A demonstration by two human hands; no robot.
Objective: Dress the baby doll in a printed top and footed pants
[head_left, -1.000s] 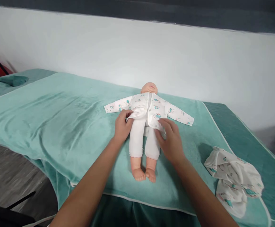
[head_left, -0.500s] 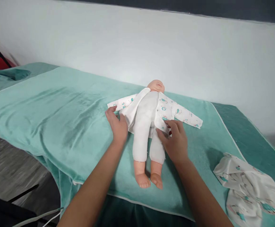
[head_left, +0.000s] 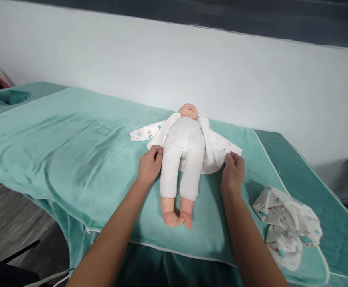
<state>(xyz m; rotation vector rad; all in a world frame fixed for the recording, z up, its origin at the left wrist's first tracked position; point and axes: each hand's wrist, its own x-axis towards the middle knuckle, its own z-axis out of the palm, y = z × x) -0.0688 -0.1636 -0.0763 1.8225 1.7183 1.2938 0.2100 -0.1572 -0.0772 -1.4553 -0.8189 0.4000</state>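
Note:
A baby doll with a white cloth body lies on its back, its head toward the wall and its feet toward me. Beneath and around it is a white baby jacket with a small print, the front spread apart and both sleeves out to the sides. Beside the doll's hip, my left hand is closed on the jacket's lower edge. My right hand pinches the other front panel and holds it out to the right, near the sleeve. The fingertips of both hands are partly hidden.
A light green plush blanket covers the table, over a darker green cloth. Crumpled printed baby clothing lies at the right. Behind stands a white wall. Cables show at the lower left.
My right hand has moved right, folding the front panel away from the doll's chest and leg. My left hand has shifted toward the doll and closed on the cloth. The view has turned slightly right.

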